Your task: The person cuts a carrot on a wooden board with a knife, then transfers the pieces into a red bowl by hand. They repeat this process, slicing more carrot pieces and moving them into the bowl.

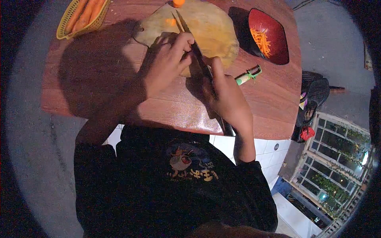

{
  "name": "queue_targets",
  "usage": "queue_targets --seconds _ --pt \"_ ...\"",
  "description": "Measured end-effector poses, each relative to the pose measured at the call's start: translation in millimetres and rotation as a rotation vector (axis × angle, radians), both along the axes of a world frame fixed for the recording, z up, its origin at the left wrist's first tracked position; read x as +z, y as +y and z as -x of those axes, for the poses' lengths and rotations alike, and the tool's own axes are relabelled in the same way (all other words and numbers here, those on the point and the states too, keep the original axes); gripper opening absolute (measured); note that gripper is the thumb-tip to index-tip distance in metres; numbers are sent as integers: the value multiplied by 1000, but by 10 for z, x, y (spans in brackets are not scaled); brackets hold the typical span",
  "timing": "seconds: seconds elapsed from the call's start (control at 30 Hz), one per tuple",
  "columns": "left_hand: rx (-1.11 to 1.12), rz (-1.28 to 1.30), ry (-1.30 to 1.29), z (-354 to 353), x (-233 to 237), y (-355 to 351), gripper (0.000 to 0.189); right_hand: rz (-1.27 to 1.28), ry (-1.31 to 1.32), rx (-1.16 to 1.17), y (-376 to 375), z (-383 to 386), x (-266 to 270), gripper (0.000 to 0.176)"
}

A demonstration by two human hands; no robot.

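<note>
Closest to me is the person's black shirt [170,186], with a small cartoon picture on the front. Past it is the edge of the red wooden table [270,103].

The right hand [227,97] is low on the table, near that edge. Its grip is closed tight round the handle of a knife [189,33]. The handle is hidden inside the fist. The blade is long, thin and dark. It points away from the person and lies across a round, pale yellow board [216,29].

The left hand [166,65] is just beside the blade, on the near part of the board. Its fingers are bent and press down. I cannot tell if its grip has anything under it, as the hand sits in dark shadow.

A bit farther along the blade is a small orange carrot bit [171,22], right next to the knife on the board. At the far rim of the board is a thicker carrot end [178,3], bright orange and round.

To the right of the hands lies a green and white peeler [248,74] on the bare table. Beyond it is a dark red bowl [258,20] with thin orange carrot strips [262,41] inside.

In the far left corner is a yellow basket [63,28]. Whole long carrots [85,12] lie in it side by side.
</note>
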State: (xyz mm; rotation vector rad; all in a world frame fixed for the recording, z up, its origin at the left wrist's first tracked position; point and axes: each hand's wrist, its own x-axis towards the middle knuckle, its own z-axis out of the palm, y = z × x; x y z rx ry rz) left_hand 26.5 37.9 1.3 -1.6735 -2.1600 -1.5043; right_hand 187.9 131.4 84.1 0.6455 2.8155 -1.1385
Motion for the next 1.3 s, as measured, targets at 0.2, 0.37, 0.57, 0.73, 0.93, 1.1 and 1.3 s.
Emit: queue_targets --seconds 0.2,0.37,0.57,0.73,0.93,1.1,1.3 --pt "-7 60 -50 0 23 -11 35 15 41 -3 -30 51 0 46" --pt "6 36 -19 2 32 -3 35 24 -43 -41 -33 117 27 45" --pt "-8 21 53 30 49 -10 37 -26 48 -24 3 204 -92 43" --pt "-10 18 44 21 52 -9 34 -71 44 -21 34 362 -105 41" --pt "-13 38 39 46 68 -10 33 -35 16 -101 53 273 -69 44" --pt "3 49 56 25 54 -22 30 57 102 -109 129 60 -119 34" --pt "-72 149 -154 44 142 -46 37 -68 346 -83 265 -23 -176 42"
